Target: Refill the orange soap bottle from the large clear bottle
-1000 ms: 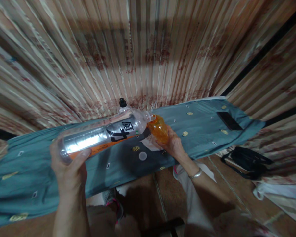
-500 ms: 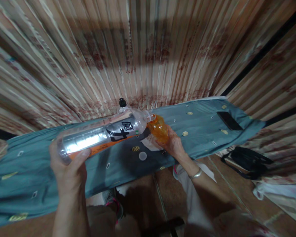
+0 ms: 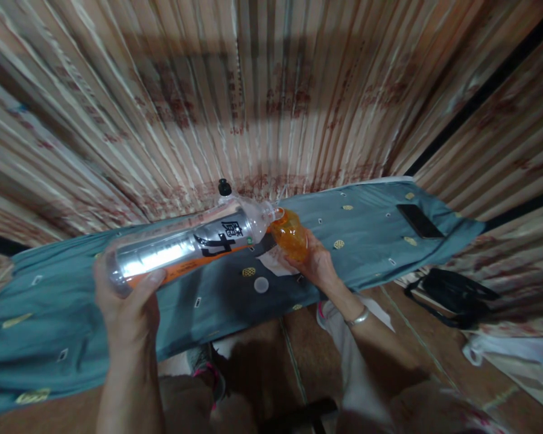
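I see the left hand [image 3: 127, 307] wrapped around the base of the large bottle [image 3: 181, 250], thumb along its near side. The right hand [image 3: 317, 262] clasps the small orange bottle [image 3: 289, 235] from its right side. The large bottle lies nearly level above the cloth [image 3: 371, 217], its neck against or just beside the top of the orange one; I can't tell whether they touch. I judge the large bottle to be thin, light plastic, likely to dent under a hard squeeze and slick along its label; how much it holds I can't make out. Held at the base, its neck would be prone to wander, so for steadier aim I'd take hold nearer the middle. The orange bottle looks smooth and rather soft; I'd cup its body lightly and leave the mouth clear. Just behind the large bottle stands a black cap [image 3: 225, 187], what it sits on mostly hidden. Nearer me on the cloth lies a pale disc [image 3: 261, 285], with white paper [image 3: 274, 264] beside the right hand. Farther right lies a phone [image 3: 419, 221], and below it on the floor, a black bag [image 3: 457, 295].
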The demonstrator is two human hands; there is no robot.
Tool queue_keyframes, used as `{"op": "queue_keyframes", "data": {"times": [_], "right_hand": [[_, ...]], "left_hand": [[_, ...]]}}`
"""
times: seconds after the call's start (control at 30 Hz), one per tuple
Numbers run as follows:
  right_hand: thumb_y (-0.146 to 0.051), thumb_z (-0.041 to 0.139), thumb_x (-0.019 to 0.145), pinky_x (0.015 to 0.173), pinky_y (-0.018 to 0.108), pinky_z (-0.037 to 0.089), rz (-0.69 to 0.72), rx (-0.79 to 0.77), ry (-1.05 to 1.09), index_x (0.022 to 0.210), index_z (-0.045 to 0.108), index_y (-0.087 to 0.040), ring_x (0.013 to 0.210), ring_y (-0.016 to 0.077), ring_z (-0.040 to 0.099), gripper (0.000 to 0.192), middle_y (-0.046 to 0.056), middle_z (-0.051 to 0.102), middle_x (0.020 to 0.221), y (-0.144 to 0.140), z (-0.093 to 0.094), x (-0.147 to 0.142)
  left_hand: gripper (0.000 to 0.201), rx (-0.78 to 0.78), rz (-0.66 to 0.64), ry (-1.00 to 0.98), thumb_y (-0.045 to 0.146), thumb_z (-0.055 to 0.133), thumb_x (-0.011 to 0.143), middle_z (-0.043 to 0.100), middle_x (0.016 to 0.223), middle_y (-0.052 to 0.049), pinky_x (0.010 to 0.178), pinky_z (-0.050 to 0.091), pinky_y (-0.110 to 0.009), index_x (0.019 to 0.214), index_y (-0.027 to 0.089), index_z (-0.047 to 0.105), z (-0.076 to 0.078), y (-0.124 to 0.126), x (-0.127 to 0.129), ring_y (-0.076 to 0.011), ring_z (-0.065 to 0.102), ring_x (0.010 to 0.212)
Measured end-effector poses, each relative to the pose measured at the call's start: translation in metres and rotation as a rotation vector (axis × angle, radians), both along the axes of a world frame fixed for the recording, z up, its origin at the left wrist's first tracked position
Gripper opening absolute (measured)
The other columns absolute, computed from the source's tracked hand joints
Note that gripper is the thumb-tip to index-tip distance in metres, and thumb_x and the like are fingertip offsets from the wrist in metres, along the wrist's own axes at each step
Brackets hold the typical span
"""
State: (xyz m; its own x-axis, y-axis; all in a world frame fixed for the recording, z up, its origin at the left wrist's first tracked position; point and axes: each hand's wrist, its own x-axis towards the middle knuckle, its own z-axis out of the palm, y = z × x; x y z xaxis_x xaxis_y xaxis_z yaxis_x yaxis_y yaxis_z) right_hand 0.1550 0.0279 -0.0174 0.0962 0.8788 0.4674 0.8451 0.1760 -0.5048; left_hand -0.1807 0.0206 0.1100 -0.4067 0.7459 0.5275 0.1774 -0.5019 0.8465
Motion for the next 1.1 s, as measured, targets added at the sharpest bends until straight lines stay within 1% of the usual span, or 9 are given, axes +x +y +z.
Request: {"op": "queue_keyframes", "data": {"times": [0.07,0.13,0.23,0.37,0.53,0.67,0.83,0.97,1.1], "right_hand": [[-0.049,0.076,0.080,0.095,0.049,0.058,-0.007,0.008,0.003,0.148,0.042,-0.013,0.117,0.0349,0.068,0.084,0.022,0.067,0.131,0.001,0.000,0.000],[-0.049,0.075,0.081,0.097,0.048,0.058,0.011,0.015,0.009,0.146,0.044,-0.013,0.117,0.0338,0.068,0.081,0.021,0.068,0.130,0.001,0.001,0.000],[-0.047,0.074,0.082,0.097,0.046,0.058,0.030,0.025,0.020,0.144,0.046,-0.013,0.115,0.0325,0.069,0.076,0.020,0.068,0.129,0.001,0.003,0.000],[-0.047,0.077,0.079,0.095,0.047,0.059,0.006,0.027,0.005,0.144,0.045,-0.011,0.114,0.0345,0.069,0.081,0.022,0.068,0.128,0.001,0.002,0.000],[-0.048,0.075,0.081,0.094,0.044,0.058,-0.004,0.012,-0.015,0.144,0.045,-0.011,0.112,0.0328,0.071,0.079,0.022,0.069,0.128,0.003,0.001,0.000],[-0.048,0.076,0.079,0.095,0.042,0.058,0.001,-0.011,-0.027,0.145,0.043,-0.011,0.114,0.0323,0.070,0.082,0.022,0.069,0.128,0.004,0.004,0.000],[-0.046,0.077,0.076,0.095,0.042,0.058,-0.009,-0.074,-0.019,0.139,0.046,-0.009,0.114,0.0342,0.069,0.079,0.023,0.070,0.126,0.005,0.008,0.000],[-0.049,0.076,0.078,0.094,0.045,0.059,0.000,-0.076,-0.001,0.140,0.045,-0.008,0.114,0.0355,0.069,0.081,0.024,0.070,0.124,0.005,0.009,0.001],[-0.048,0.078,0.076,0.093,0.047,0.059,-0.020,-0.078,0.029,0.141,0.044,-0.006,0.110,0.0363,0.071,0.085,0.025,0.071,0.120,0.003,0.010,0.000]], "left_hand": [[0.061,-0.020,-0.047,-0.173,0.029,0.094,0.042,0.063,0.097,0.000,0.101,0.047,-0.040,0.097,0.023,0.070,0.002,0.001,0.002,-0.0200,0.062,0.096],[0.061,-0.037,-0.067,-0.252,0.024,0.094,0.038,0.064,0.096,0.001,0.100,0.047,-0.038,0.095,0.023,0.070,0.003,0.001,0.005,-0.0188,0.061,0.093],[0.057,-0.064,-0.074,-0.281,0.026,0.092,0.040,0.066,0.098,0.000,0.099,0.046,-0.036,0.092,0.021,0.070,0.002,0.001,0.008,-0.0186,0.060,0.093],[0.054,-0.111,-0.083,-0.346,0.024,0.090,0.042,0.068,0.101,0.000,0.098,0.048,-0.035,0.092,0.021,0.068,-0.003,0.003,0.009,-0.0175,0.061,0.092],[0.052,-0.154,-0.129,-0.419,0.024,0.088,0.046,0.071,0.097,0.001,0.084,0.052,-0.029,0.094,0.022,0.067,-0.008,0.004,0.011,-0.0164,0.065,0.089],[0.047,-0.174,-0.195,-0.410,0.029,0.088,0.053,0.073,0.092,0.000,0.075,0.054,-0.032,0.095,0.026,0.068,-0.010,0.003,0.014,-0.0208,0.068,0.088],[0.054,-0.191,-0.206,-0.457,0.032,0.088,0.053,0.074,0.093,0.000,0.071,0.055,-0.029,0.102,0.025,0.067,-0.016,0.003,0.018,-0.0188,0.069,0.083],[0.048,-0.226,-0.241,-0.481,0.035,0.087,0.059,0.074,0.093,-0.001,0.070,0.055,-0.033,0.102,0.027,0.067,-0.022,0.003,0.023,-0.0221,0.069,0.086],[0.054,-0.248,-0.244,-0.534,0.034,0.086,0.055,0.074,0.096,-0.001,0.067,0.054,-0.029,0.105,0.024,0.067,-0.025,0.005,0.032,-0.0194,0.068,0.083]]}}
